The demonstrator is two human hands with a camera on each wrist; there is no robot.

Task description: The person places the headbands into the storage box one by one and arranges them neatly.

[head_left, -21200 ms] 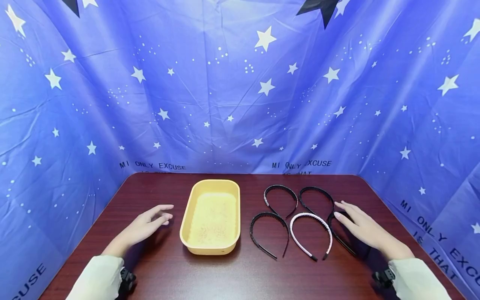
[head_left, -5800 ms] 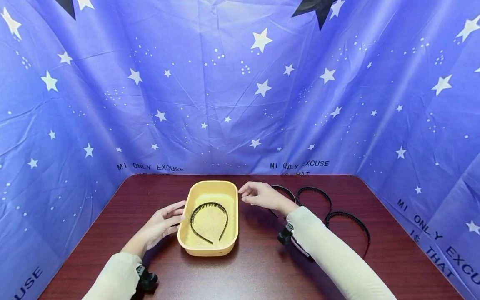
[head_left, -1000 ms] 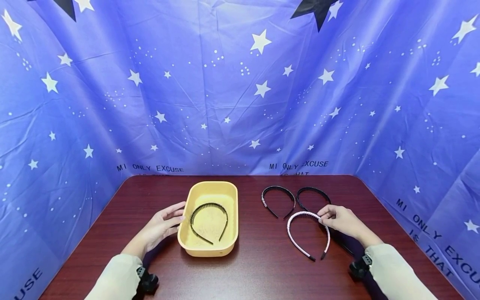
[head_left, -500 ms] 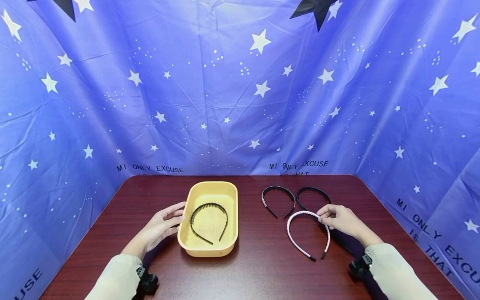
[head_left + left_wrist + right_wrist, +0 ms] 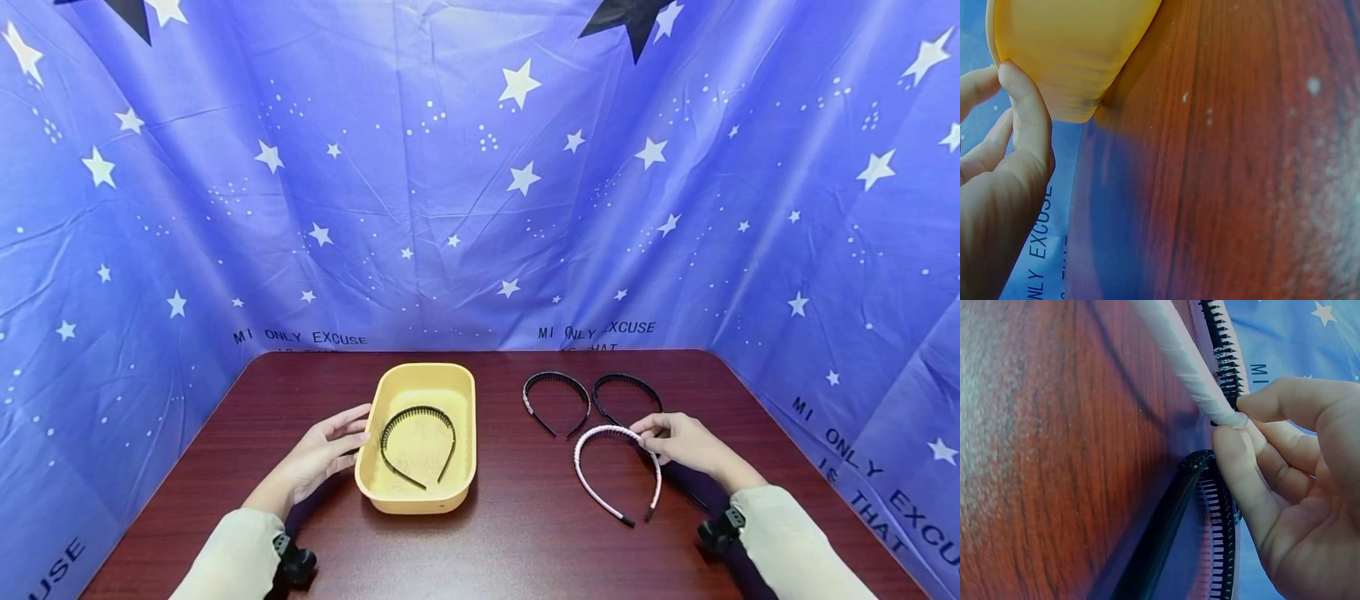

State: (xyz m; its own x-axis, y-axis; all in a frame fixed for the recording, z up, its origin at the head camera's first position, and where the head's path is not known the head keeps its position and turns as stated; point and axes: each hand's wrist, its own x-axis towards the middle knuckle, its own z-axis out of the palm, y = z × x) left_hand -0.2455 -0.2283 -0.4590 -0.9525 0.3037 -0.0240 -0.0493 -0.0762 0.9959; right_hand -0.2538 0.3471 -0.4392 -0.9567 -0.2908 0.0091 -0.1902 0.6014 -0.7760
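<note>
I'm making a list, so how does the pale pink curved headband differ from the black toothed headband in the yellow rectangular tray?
The pale pink curved headband has dark tips; the black toothed headband looks dark throughout. The right hand pinches the pink one; no hand touches the black one. The pink one is outside the yellow rectangular tray, the black one inside. Both are open arches.

Curved pale pink wrapped headband (image 5: 577,460) was pinched at its right side, tips nearest the front | round-cornered yellow plastic tray (image 5: 412,505) stood to its left | thin black toothed headband (image 5: 417,409) lay inside that | two more black toothed headbands (image 5: 557,376) lay behind the pink one | another black band (image 5: 696,498), mostly hidden, lay at its right
</note>
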